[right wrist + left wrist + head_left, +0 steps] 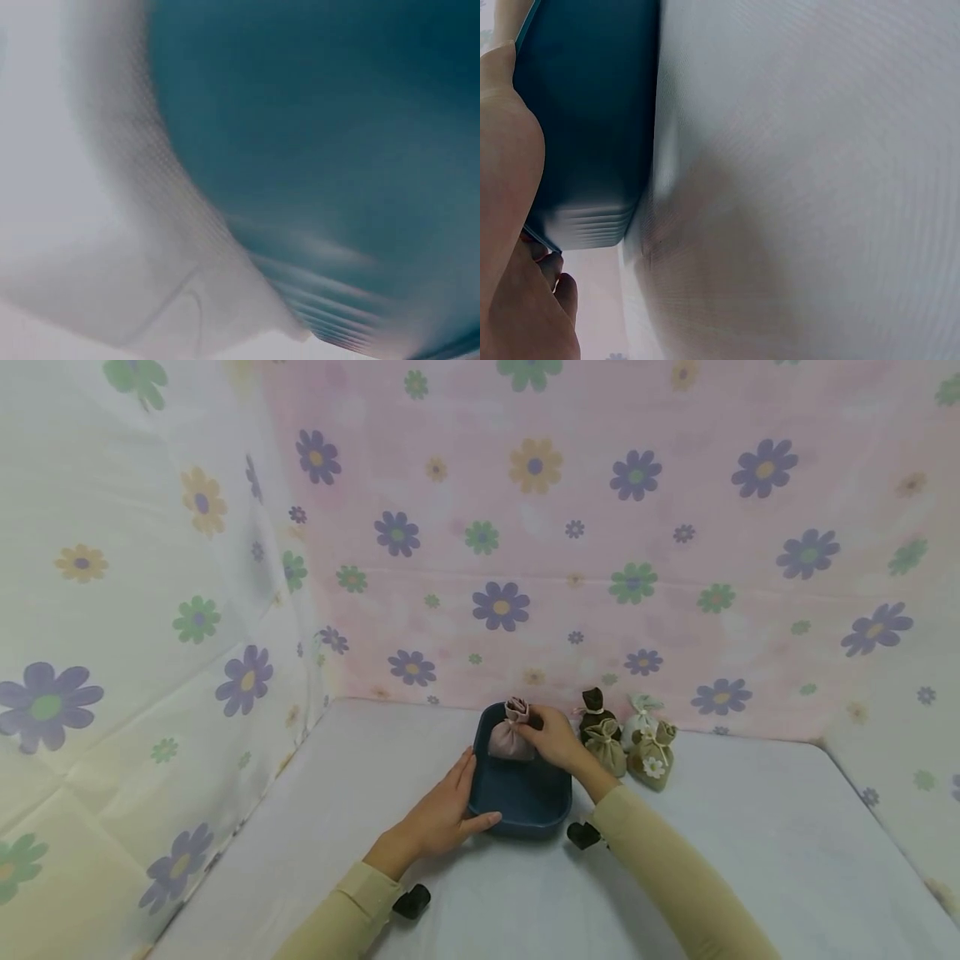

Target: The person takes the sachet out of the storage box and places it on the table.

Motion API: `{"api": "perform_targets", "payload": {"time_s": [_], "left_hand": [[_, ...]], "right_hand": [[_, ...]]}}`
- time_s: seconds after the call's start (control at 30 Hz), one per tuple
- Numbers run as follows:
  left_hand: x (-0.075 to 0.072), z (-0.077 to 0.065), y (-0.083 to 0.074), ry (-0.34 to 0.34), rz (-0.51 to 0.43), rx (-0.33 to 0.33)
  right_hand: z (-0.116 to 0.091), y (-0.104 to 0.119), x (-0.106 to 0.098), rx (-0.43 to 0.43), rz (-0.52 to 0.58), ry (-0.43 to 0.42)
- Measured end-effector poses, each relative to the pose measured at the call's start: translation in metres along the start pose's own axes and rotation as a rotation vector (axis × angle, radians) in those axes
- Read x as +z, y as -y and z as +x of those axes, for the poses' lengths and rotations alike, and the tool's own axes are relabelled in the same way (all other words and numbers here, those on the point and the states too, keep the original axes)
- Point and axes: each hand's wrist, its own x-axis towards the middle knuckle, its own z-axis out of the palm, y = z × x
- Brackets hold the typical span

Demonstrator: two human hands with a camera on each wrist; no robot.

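Observation:
A dark blue plastic basin (525, 797) stands on the white-covered table. In the head view my right hand (558, 739) reaches over its right side and pinches the neck of a pink drawstring pouch (512, 743) at the basin's far end. Whether the pouch touches the basin's floor I cannot tell. My left hand (442, 814) rests against the basin's left side, fingers stretched along it and thumb at the near left corner. The left wrist view has the basin's outer wall (592, 112) beside the hand. Only the blurred basin wall (300, 150) fills the right wrist view; the pouch is out of sight there.
Right of the basin stand several more pouches: a dark brown pouch (594, 706), a white pouch (641, 718), an olive pouch (607, 752) and a green pouch with a white flower (654, 766). A flowered cloth wall (450, 635) rises behind the table (360, 768).

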Motion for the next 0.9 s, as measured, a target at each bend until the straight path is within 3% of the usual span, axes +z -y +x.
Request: {"api": "perform_targets", "payload": {"time_s": [0.43, 0.9], "left_hand": [[-0.004, 0.004, 0.0, 0.003, 0.003, -0.009], [0.001, 0.002, 0.0, 0.007, 0.006, -0.017]], "right_hand": [[-0.015, 0.021, -0.018, -0.041, 0.023, -0.02], [-0.05, 0.038, -0.039, -0.058, 0.021, -0.046]]}}
